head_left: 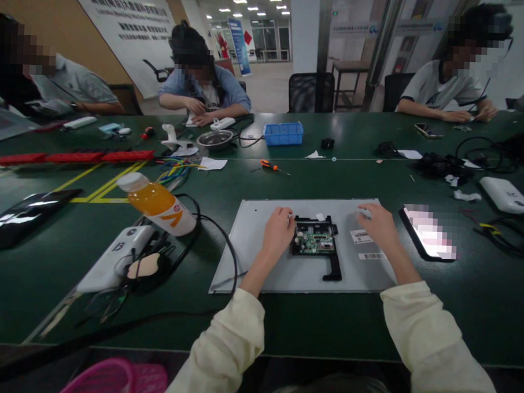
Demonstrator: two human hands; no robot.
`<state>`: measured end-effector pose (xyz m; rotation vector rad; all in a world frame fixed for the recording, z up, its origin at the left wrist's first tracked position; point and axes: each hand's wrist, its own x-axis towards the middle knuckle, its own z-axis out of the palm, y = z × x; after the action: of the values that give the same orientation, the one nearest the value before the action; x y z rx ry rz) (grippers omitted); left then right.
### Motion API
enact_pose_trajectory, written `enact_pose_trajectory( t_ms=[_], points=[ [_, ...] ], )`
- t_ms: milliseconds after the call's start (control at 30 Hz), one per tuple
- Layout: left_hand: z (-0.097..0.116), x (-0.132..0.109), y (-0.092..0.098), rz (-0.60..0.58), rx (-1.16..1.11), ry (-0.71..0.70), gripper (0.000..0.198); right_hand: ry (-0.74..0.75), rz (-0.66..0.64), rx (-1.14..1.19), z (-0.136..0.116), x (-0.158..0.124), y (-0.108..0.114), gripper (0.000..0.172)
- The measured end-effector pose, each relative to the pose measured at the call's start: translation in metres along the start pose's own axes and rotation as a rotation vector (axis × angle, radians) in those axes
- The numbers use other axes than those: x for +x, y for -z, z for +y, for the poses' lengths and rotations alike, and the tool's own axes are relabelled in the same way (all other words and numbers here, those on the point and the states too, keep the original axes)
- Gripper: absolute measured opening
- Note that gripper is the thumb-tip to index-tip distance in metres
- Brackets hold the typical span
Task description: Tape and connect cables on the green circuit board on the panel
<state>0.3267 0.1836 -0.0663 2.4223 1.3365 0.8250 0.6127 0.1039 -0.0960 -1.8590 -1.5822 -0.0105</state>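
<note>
Two labels [361, 237], one barcoded, near the right hand [379, 226]

Green circuit board [314, 243], black-framed, flat

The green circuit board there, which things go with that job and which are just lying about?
Seem to belong:
green circuit board
black frame around it
grey panel underneath
left hand, at the frame's edge
right hand, over the panel

Seem to be just lying about:
orange drink bottle
phone
blue basket
screwdriver, though it might be a tool for this
</note>
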Motion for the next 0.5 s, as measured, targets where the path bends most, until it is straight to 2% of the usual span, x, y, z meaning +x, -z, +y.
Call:
enact_pose_trajectory(
  t_ms=[200,500],
  points=[
    [-0.005,-0.001,-0.003,-0.024,0.019,0.032,0.012,-0.031,-0.108,-0.063,0.001,-0.003,-0.004,0.033],
    [-0.015,0.004,-0.004,-0.087,-0.021,0.06,0.005,-0.087,-0.114,0.003,0.003,-0.004,-0.006,0.038]
  ],
)
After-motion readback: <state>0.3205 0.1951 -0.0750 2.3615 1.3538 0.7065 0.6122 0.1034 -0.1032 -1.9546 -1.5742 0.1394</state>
